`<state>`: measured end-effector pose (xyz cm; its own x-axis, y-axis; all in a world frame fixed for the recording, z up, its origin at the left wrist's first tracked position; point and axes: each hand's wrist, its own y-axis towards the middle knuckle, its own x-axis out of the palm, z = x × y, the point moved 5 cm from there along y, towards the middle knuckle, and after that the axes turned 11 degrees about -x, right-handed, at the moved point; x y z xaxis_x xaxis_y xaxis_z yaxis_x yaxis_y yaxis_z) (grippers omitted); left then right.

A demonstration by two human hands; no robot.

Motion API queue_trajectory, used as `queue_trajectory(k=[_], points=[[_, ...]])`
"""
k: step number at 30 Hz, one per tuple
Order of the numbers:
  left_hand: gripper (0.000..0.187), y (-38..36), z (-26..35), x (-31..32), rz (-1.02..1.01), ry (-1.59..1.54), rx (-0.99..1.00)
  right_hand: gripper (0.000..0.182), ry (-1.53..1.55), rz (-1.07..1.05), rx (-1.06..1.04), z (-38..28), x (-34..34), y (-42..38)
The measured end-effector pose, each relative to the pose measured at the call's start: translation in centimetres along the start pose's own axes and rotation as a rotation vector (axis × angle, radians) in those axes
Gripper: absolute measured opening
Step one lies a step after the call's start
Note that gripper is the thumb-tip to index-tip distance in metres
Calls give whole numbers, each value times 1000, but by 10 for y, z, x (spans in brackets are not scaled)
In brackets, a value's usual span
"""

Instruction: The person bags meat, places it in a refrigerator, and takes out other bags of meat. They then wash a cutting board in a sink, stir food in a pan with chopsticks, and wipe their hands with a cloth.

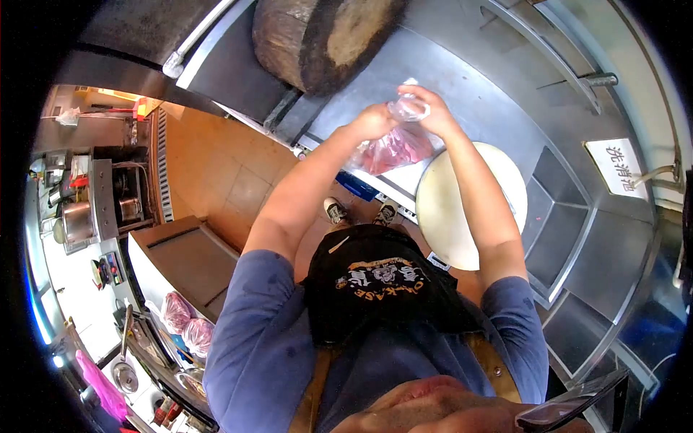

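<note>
A clear plastic bag of red meat [393, 151] hangs at the edge of the steel counter, its bulge lying against the counter front. My left hand [375, 121] is closed on the left side of the bag's gathered neck. On the other side, my right hand [432, 110] has its fingers closed around the twisted top of the same bag. Folds of plastic hide part of the fingertips. Below my right forearm lies a round, pale cutting board [447, 209], partly covered by that arm.
A thick round wooden chopping block [289, 43] stands beyond my hands on the steel counter [462, 79]. Steel sink basins [563, 231] lie to the right, near a white sign [613, 166]. Left are a brown-topped cabinet [188, 260] and more bagged meat [196, 335].
</note>
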<state>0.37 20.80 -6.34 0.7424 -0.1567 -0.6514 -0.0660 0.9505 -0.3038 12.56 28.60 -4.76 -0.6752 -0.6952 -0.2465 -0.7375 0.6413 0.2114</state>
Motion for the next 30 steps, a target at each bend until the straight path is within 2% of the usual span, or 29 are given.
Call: queue_trajectory(k=[1,2,4,5,6,8,9,10,12,13,14,16,17,19,20,21,22,23,24,26,27,28,29,30], points=[[27,-3,0,-8,-71,-167,-92,13,-43,113,-9,8,-10,-2],[27,2,-8,-8,-68,-170,-92,13,-44,110,-11,16,-17,-8],[29,11,-30,-5,-117,-424,-180,12,-557,-55,385,20,-17,-36],[19,12,-39,-4,-81,-333,-326,12,-590,-93,348,10,-5,-50],[19,12,-38,-1,-72,-342,-333,12,-624,-132,310,-6,9,-65],[22,6,-36,18,-194,-949,-418,12,-645,-148,25,-40,30,-86],[25,0,-27,16,-188,-1029,-313,14,-564,-171,-60,-52,34,-91],[25,-6,-22,16,-183,-1034,-318,14,-561,-179,-60,-45,33,-91],[22,-14,-8,4,-32,-661,-294,14,-568,26,-94,-21,13,-80],[23,-17,-2,1,-70,-574,-286,19,-459,150,-11,-7,2,-70],[23,-13,-10,10,-58,-577,-293,25,-424,79,-153,-2,-1,-55],[27,-9,-9,18,-42,-633,-84,30,-148,-12,43,26,10,-39],[30,-15,0,13,74,-397,-102,32,-75,-47,104,34,17,-35],[31,-13,0,12,451,-1,220,35,-81,-70,87,71,21,-27],[30,-13,-7,19,482,-47,259,33,-40,-83,128,88,21,-27],[27,-22,-1,9,479,-77,198,31,396,-11,514,98,27,-29],[27,-20,-3,11,541,40,254,31,220,-60,364,69,28,-28],[23,-41,11,-3,592,46,273,33,548,-7,547,126,25,-24],[20,-35,3,6,551,24,119,32,236,-134,375,91,24,-21],[19,-29,-9,13,629,-60,130,25,236,-251,378,87,22,-12],[19,-24,-14,14,653,-55,97,22,111,-339,341,84,16,-7],[18,-24,-13,13,683,-107,153,19,-16,-423,294,82,12,-3],[17,-28,-12,12,711,-161,216,19,-11,-452,285,86,11,-2],[17,-37,-10,9,731,-159,198,17,-52,-452,159,79,9,1]])
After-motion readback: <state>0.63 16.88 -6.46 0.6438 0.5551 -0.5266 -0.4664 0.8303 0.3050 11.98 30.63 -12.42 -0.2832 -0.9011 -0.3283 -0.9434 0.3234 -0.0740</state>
